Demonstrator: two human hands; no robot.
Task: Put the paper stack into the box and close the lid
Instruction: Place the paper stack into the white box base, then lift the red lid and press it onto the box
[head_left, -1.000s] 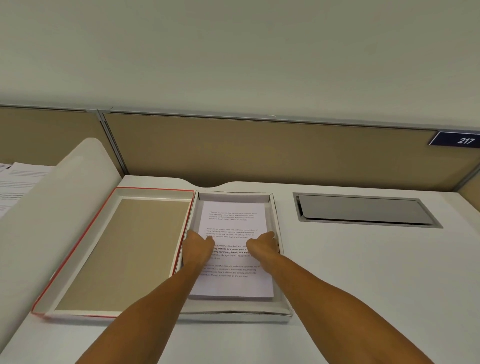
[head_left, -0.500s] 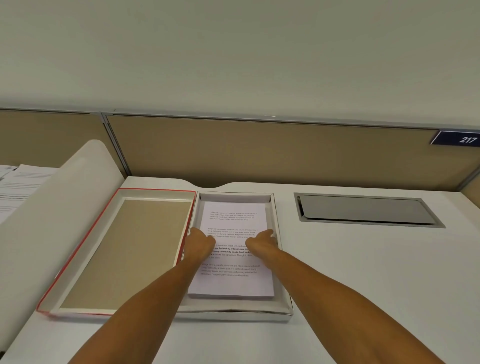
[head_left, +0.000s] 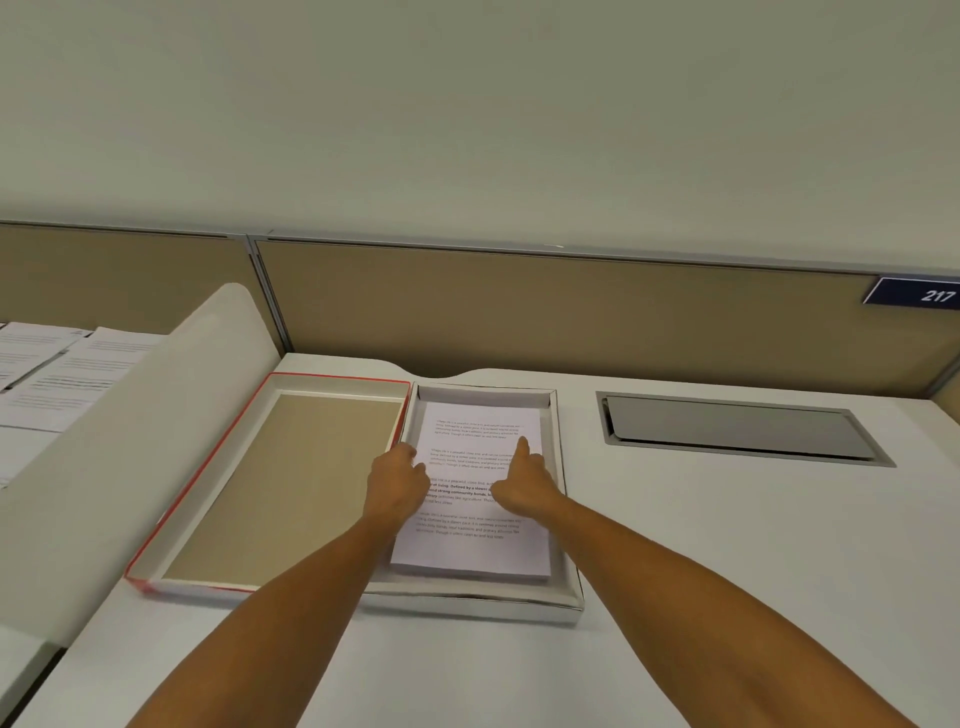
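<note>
the printed text on the paper stack (head_left: 480, 499), laid in the box (head_left: 563, 525) beside the open lid (head_left: 280, 483) on the white desk (head_left: 727, 545), is partly hidden by the left hand (head_left: 397, 486), fingers curled, and the right hand (head_left: 527, 483), one finger extended.

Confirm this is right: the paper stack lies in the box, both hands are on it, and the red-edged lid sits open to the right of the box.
One detail is wrong. In the head view the lid sits open to the left of the box, not the right. The rest holds: the paper stack lies in the box, with the left hand and right hand on it.
</note>
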